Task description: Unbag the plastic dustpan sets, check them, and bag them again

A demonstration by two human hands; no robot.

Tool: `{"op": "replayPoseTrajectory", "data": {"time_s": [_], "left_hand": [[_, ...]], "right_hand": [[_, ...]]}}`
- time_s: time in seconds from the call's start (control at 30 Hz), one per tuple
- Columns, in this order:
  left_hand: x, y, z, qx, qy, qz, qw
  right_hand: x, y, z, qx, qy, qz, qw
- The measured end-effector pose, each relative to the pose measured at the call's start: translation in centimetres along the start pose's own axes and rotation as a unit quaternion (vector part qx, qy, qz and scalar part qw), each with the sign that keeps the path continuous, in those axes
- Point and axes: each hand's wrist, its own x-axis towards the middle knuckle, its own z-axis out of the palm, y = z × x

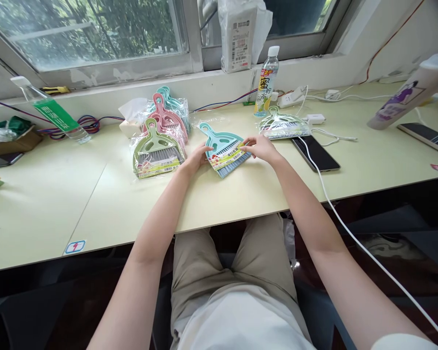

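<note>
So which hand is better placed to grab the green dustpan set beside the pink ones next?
Probably the left hand: it holds the side of the blue dustpan nearer the green dustpan set, whereas the right hand is at the label, farther across.

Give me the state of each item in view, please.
Turquoise dustpan set: held, brush nested in pan
Left hand: holding its left side
Right hand: pinching its label
Left green dustpan set: bagged
Pink dustpan sets: bagged
Lemon-drink bottle: capped, upright
Green-labelled bottle: capped
Phone nearest right hand: flat, screen dark
</note>
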Motion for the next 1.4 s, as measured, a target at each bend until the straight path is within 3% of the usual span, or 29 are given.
{"op": "replayPoseTrajectory", "data": {"time_s": [0.13, 0.4, 0.63, 0.77, 0.9, 0.97, 1.07, 1.13, 1.4], "left_hand": [[-0.2, 0.1, 0.1, 0.025, 0.003, 0.008, 1.0], [-0.2, 0.0, 0.2, 0.033, 0.001, 0.02, 0.999], [-0.2, -0.2, 0.4, 0.007, 0.03, 0.037, 0.999], [-0.2, -0.3, 0.7, -0.016, 0.073, 0.063, 0.995], [-0.1, -0.1, 0.8, -0.032, 0.123, 0.103, 0.987], [0.0, -0.1, 0.9, -0.031, 0.139, 0.113, 0.983], [0.0, -0.2, 0.9, -0.017, 0.146, 0.116, 0.982], [0.0, -0.3, 1.0, -0.004, 0.145, 0.122, 0.982], [-0.1, -0.3, 1.5, 0.017, 0.139, 0.142, 0.98]], "right_hand": [[-0.5, -0.7, -0.2, -0.095, 0.008, 0.014, 0.995], [-0.7, -0.9, 0.1, -0.191, 0.037, 0.005, 0.981], [-0.2, 0.0, 0.3, -0.202, 0.102, 0.021, 0.974], [0.5, 0.7, 0.5, -0.122, 0.165, 0.047, 0.978], [1.0, 0.6, 1.7, 0.112, 0.189, 0.08, 0.972], [0.8, 0.2, 2.6, 0.258, 0.129, 0.084, 0.954], [0.3, -0.4, 3.8, 0.403, -0.011, 0.065, 0.913], [0.0, -0.7, 4.3, 0.433, -0.054, 0.052, 0.898], [-0.3, -1.2, 4.0, 0.423, -0.054, 0.058, 0.903]]}}
